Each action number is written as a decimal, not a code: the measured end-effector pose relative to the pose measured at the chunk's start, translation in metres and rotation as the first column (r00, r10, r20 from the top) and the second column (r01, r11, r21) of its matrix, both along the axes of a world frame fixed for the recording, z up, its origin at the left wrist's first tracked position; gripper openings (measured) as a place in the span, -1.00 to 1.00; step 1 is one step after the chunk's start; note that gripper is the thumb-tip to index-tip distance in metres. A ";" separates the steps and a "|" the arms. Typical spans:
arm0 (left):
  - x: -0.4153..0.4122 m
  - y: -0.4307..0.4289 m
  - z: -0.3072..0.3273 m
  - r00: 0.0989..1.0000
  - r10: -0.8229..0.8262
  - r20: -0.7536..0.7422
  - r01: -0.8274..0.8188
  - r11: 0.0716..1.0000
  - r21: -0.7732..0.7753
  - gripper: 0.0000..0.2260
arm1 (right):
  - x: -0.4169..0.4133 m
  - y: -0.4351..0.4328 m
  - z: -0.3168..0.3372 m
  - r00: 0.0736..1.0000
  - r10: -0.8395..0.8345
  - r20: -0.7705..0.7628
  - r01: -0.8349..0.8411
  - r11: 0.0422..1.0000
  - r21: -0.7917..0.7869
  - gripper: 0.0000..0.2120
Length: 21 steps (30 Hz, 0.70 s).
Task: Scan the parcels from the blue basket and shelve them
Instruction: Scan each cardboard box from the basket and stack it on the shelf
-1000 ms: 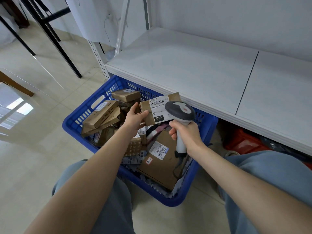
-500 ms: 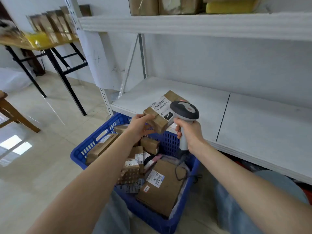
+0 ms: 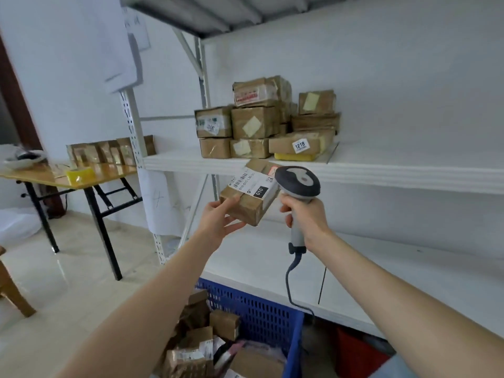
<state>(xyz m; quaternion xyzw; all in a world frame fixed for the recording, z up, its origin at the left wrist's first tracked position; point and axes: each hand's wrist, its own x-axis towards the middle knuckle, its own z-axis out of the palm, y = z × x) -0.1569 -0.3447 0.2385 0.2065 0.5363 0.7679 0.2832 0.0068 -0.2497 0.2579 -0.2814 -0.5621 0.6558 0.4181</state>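
My left hand (image 3: 218,222) grips a small brown parcel (image 3: 249,195) by its near end, lifted up in front of the middle shelf edge; its white barcode label with "010" faces me. My right hand (image 3: 306,216) holds a grey corded scanner (image 3: 297,186) by the handle, its head right beside the parcel's far end. The blue basket (image 3: 259,315) stands on the floor below, holding several more brown parcels.
Several taped parcels (image 3: 267,121) are stacked on the left part of the middle white shelf (image 3: 409,170). The lower shelf board (image 3: 381,271) lies bare. A wooden folding table (image 3: 81,173) with packets stands left. A red crate (image 3: 354,350) sits under the lower shelf.
My view has tilted up from the basket to the shelves. My left hand has raised the parcel out of the basket to shelf height, and the scanner has risen alongside it.
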 end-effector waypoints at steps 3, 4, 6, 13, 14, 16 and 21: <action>0.013 0.007 0.044 0.997 0.010 -0.072 -0.005 0.998 0.069 -0.76 | 0.005 0.004 0.034 0.997 0.015 -0.071 -0.011 0.998 0.059 -0.93; 0.017 0.010 0.061 0.996 0.015 -0.093 -0.007 0.996 0.086 -0.81 | 0.006 0.005 0.048 0.994 0.028 -0.106 -0.021 0.998 0.065 -0.93; 0.024 0.022 0.095 0.993 0.017 -0.118 -0.005 0.995 0.105 -0.71 | 0.007 0.013 0.075 0.986 0.041 -0.165 -0.030 0.997 0.068 -0.90; 0.038 0.095 0.172 0.971 0.033 -0.237 -0.037 0.999 -0.011 -0.56 | 0.010 0.061 0.143 0.977 0.046 -0.207 -0.040 0.999 0.033 -0.62; 0.037 0.106 0.177 0.953 0.047 -0.300 -0.069 0.996 -0.063 -0.51 | 0.010 0.070 0.149 0.976 0.044 -0.213 -0.040 0.999 0.022 -0.65; 0.033 0.126 0.185 0.887 0.073 -0.456 -0.168 0.971 -0.171 -0.49 | 0.007 0.089 0.156 0.979 0.032 -0.202 -0.033 0.999 -0.002 -0.69; 0.018 0.168 0.195 0.717 0.015 -0.697 -0.318 0.897 -0.308 -0.54 | -0.008 0.128 0.163 0.988 0.016 -0.156 -0.021 0.999 -0.026 -0.66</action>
